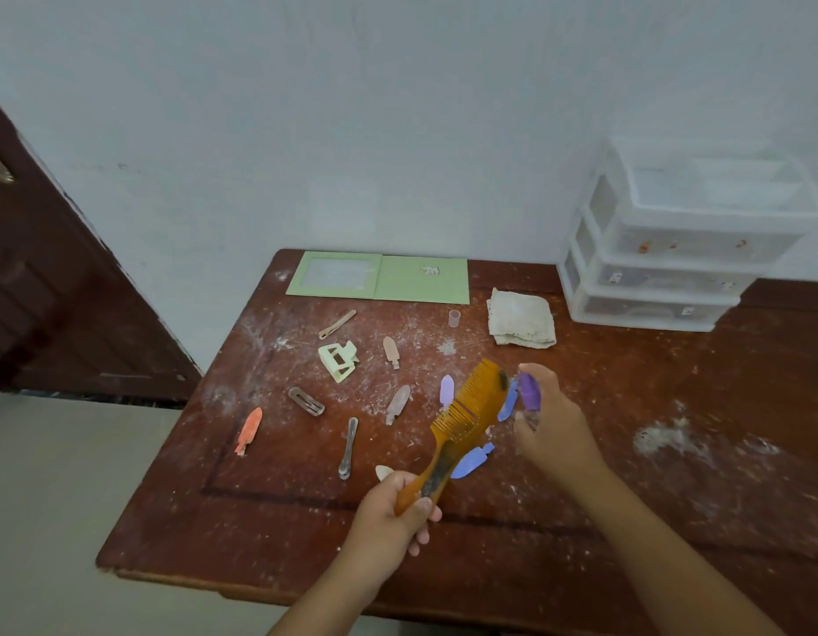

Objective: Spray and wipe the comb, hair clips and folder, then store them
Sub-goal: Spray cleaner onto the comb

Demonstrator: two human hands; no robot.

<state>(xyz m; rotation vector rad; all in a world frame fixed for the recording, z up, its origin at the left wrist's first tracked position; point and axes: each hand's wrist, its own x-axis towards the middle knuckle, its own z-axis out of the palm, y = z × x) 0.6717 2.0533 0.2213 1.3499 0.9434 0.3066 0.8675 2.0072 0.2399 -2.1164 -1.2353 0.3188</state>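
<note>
Above the table, comb: you held the orange comb (466, 415) lifted over the middle of the wooden table (627, 452), teeth turned to your left and its far end close to the nozzle, so that, I judge, the spray could reach the dirty teeth.
Left hand: your left hand (397, 507) was closed around the comb's handle, fingers curled under it, thumb on top; dark dirt showed on the handle just above the grip.
Right hand: your right hand (549, 420) gripped a small spray bottle (530, 392) with a purple top, pointed at the comb; whether a finger pressed the top, I cannot tell.
Hair clips: they lay spread on the table, not yet stored, among them a pale green claw clip (337, 360), an orange clip (249, 430), a metal clip (348, 447) and blue clips (471, 461) just under the comb.
Folder: the green folder (379, 277) lay open and flat at the far edge, near the wall.
Cloth: the folded cloth (521, 323) waited beside the drawers, near a small clear cap (454, 318).
Storage: the clear drawer unit (673, 250) stood at the far right, top drawer pulled out, probably ready for storing.
Table dust: white powder covered much of the wood.
</note>
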